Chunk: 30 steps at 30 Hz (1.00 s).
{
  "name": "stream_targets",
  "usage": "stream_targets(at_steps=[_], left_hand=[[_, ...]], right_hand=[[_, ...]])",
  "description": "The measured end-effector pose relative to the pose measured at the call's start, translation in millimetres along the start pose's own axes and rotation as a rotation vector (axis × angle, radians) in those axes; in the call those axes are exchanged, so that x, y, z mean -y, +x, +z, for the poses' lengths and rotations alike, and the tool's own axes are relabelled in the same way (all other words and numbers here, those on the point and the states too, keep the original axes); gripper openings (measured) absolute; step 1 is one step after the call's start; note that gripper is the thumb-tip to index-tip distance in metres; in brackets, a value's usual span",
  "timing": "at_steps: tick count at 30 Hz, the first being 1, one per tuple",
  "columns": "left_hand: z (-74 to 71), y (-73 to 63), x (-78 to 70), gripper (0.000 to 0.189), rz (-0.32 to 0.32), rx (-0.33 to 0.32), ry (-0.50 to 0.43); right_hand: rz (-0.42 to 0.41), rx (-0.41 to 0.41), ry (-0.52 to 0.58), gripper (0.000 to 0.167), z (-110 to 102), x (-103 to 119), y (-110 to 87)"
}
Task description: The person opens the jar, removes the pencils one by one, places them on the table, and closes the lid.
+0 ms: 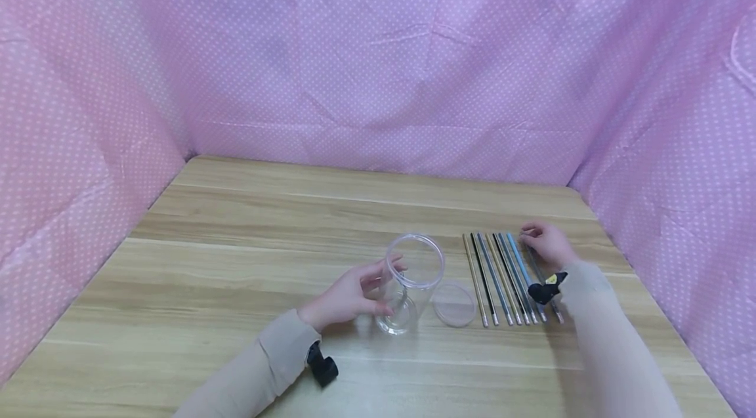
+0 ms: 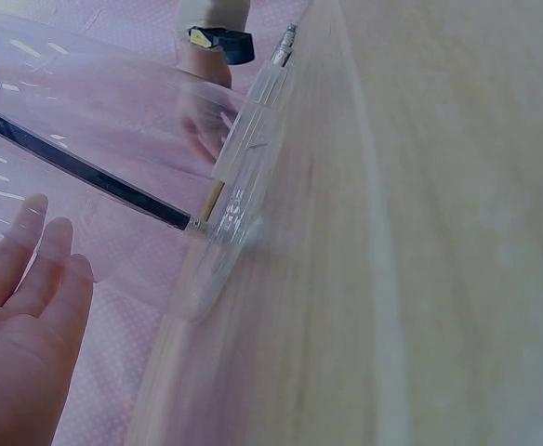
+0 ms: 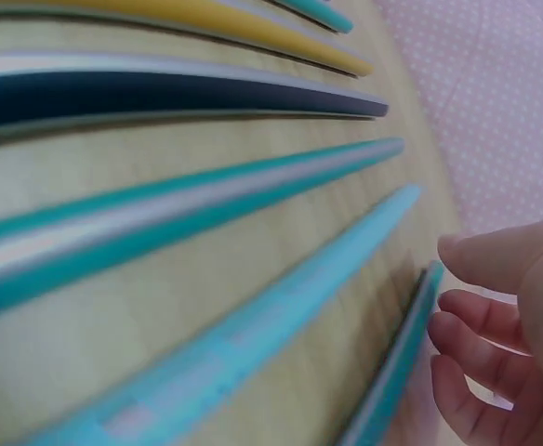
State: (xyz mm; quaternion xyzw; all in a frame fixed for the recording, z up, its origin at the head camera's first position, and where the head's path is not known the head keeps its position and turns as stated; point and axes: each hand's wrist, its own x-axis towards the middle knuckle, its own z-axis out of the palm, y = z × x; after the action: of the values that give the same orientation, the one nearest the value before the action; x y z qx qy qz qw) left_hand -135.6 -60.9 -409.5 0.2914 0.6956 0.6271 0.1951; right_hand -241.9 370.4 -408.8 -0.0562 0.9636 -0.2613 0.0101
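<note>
Work in hand: pencils lie in a row beside a clear jar, and nothing shows inside the jar, so by my judgement the filling has not begun
Jar: the clear plastic jar (image 1: 410, 283) stands upright and uncapped on the wooden table (image 1: 236, 260), lower centre of the head view
Lid: the clear round lid (image 1: 453, 304) lies flat on the table just right of the jar's base, already off
Pencils: the row of pencils (image 1: 508, 277) lies side by side, right of centre in the head view, each one flat on the wood; none is lifted
Left hand: the left hand (image 1: 348, 296) holds the side of the jar with fingers bent round its wall; the left wrist view shows its fingertips (image 2: 39, 251) against the clear plastic
Right hand: the right hand (image 1: 546, 244) sits at the far end of the row, fingers loosely curled over the rightmost pencil (image 3: 392, 372); in the right wrist view the fingertips are just beside it and I cannot tell whether they grip it yet
Done so far: jar opened and steadied, pencils laid out
Left, as I judge it: every pencil seen here is outside the jar, and the lid is not back on
</note>
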Motion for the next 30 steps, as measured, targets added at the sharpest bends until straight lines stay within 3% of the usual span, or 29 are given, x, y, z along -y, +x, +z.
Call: stream_targets(at_steps=[4,7,11,19,30], left_hand=[[-1.9,-0.5,-1.0,0.087,-0.002,0.002,0.007],[-3.3,-0.3,-1.6,0.086,-0.006,0.004,0.004],[-4.1,-0.2,-2.5,0.086,-0.016,0.005,-0.007],[-5.3,-0.8,-2.3,0.087,-0.027,0.009,-0.012],[-8.3,0.4,-0.1,0.084,0.022,0.012,0.007]], right_hand=[[0.044,0.021,0.029,0.039,-10,3,-1.5],[0.032,0.006,0.024,0.04,-18,11,-3.2],[-0.023,-0.036,-0.019,0.037,-24,27,-6.1],[-0.086,-0.033,-0.016,0.036,-25,60,-9.0],[-0.207,-0.009,0.053,0.031,-18,108,-14.6]])
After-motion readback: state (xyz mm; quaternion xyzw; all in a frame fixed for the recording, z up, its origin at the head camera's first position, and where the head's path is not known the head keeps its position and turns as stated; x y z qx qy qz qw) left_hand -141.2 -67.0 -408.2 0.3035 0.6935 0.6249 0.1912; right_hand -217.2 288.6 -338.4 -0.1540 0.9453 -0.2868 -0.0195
